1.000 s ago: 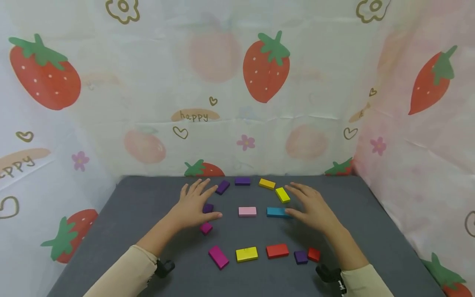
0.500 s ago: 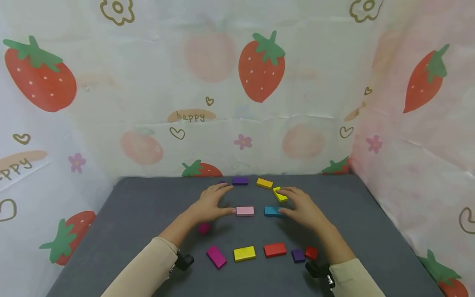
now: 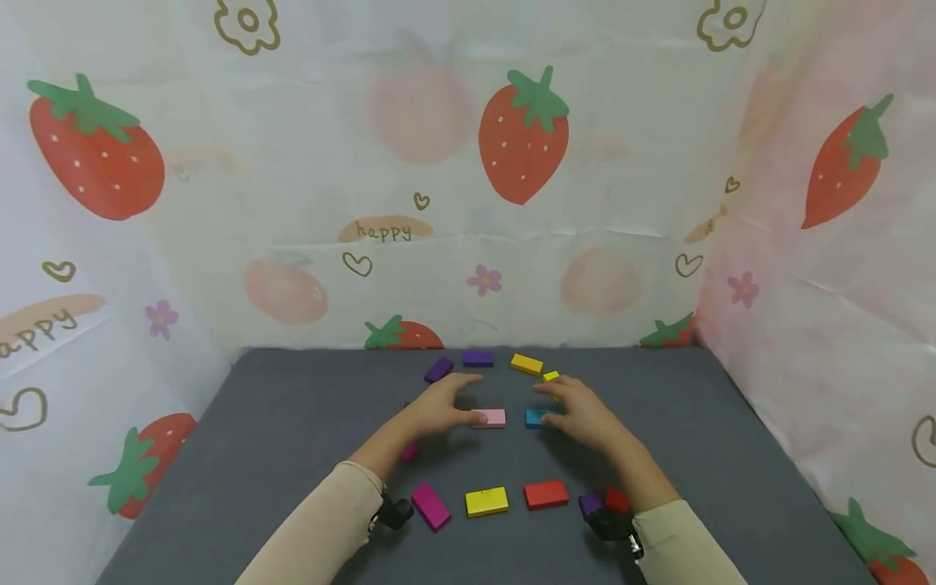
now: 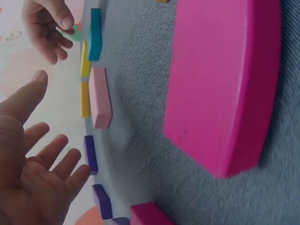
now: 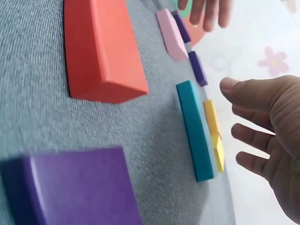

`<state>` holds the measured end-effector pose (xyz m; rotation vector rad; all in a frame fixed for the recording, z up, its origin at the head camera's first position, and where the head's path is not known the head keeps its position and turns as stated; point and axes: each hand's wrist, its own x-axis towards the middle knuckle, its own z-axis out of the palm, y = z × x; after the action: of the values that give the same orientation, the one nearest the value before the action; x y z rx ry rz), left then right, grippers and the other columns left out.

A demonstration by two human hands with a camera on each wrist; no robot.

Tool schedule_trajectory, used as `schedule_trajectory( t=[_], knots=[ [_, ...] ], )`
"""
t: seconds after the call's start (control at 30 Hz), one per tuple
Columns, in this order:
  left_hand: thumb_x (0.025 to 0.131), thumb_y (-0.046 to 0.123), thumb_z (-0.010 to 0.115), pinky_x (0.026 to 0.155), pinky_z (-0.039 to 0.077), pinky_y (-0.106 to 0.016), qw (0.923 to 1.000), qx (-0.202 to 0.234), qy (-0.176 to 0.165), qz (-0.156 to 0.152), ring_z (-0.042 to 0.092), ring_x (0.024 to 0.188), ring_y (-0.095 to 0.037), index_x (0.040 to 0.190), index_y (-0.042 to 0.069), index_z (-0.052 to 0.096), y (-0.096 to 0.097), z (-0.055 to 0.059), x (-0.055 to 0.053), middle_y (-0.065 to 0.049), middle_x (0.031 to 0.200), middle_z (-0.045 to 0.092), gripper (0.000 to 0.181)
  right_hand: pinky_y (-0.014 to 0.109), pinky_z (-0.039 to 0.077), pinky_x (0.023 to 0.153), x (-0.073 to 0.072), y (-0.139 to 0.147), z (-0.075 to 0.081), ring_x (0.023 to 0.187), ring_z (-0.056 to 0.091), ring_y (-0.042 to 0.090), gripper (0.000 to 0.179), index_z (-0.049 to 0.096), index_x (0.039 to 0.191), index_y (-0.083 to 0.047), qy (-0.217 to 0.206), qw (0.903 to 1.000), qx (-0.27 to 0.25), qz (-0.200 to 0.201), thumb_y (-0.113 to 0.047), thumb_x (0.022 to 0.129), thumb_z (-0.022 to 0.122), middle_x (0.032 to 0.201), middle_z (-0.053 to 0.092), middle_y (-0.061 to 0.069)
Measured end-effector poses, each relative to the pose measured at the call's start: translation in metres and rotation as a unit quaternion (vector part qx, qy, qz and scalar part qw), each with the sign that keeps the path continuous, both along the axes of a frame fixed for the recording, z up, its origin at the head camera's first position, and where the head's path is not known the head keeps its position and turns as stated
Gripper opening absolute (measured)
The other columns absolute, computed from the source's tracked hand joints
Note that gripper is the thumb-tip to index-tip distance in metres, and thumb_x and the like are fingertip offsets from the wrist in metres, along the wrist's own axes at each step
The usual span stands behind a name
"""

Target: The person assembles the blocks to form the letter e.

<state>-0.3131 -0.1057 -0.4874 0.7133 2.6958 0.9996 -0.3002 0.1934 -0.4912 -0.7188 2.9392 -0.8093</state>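
My left hand (image 3: pixel 442 405) hovers with relaxed, spread fingers, its thumb overlapping the pink block (image 3: pixel 494 419) in the head view. Across from it, my right hand (image 3: pixel 582 413) hangs over the blue block (image 3: pixel 535 418), hiding part of it and of a small yellow block (image 3: pixel 552 377). Neither hand holds anything; the left wrist view shows air between the left fingers (image 4: pixel 60 154) and the blocks. In the right wrist view the right thumb (image 5: pixel 248 91) also stands apart from the blue block (image 5: pixel 194 133). A magenta block (image 3: pixel 409 452) is partly behind the left wrist.
Nearer me lie a magenta block (image 3: pixel 431 506), a yellow block (image 3: pixel 486 501), a red block (image 3: pixel 546 494), a purple block (image 3: pixel 589 505) and a smaller red one. Along the grey table's (image 3: pixel 292 422) back are two purple blocks (image 3: pixel 478 358) and an orange-yellow block (image 3: pixel 526 363).
My left hand has moved right, from beside the left-hand blocks to the pink block. The right hand has shifted slightly left, so the two are closer together. The blocks have not moved.
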Motion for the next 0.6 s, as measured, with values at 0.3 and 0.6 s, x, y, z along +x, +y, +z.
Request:
schedule_trajectory(
  t=[0.3, 0.6],
  knots=[
    [0.089, 0.031, 0.082, 0.115, 0.040, -0.048, 0.9994, 0.019, -0.026, -0.010, 0.051, 0.139, -0.029, 0.149, 0.010, 0.052, 0.013, -0.010, -0.008, -0.008, 0.149, 0.056, 0.070, 0.063, 0.037, 0.111, -0.003, -0.011, -0.008, 0.134, 0.049, 0.040, 0.047, 0.065, 0.137, -0.014, -0.031, 0.9992, -0.003, -0.025, -0.016, 0.092, 0.077, 0.141, 0.058, 0.016],
    [0.086, 0.022, 0.084, 0.111, 0.045, -0.046, 0.9999, 0.006, -0.008, -0.010, 0.058, 0.129, -0.028, 0.136, 0.008, 0.064, 0.024, -0.019, -0.013, -0.010, 0.137, 0.062, 0.055, 0.064, 0.031, 0.113, -0.005, -0.013, -0.015, 0.134, 0.048, 0.039, 0.042, 0.070, 0.133, -0.018, -0.058, 0.9969, 0.028, -0.045, -0.019, 0.091, 0.079, 0.142, 0.057, 0.013]
  ],
)
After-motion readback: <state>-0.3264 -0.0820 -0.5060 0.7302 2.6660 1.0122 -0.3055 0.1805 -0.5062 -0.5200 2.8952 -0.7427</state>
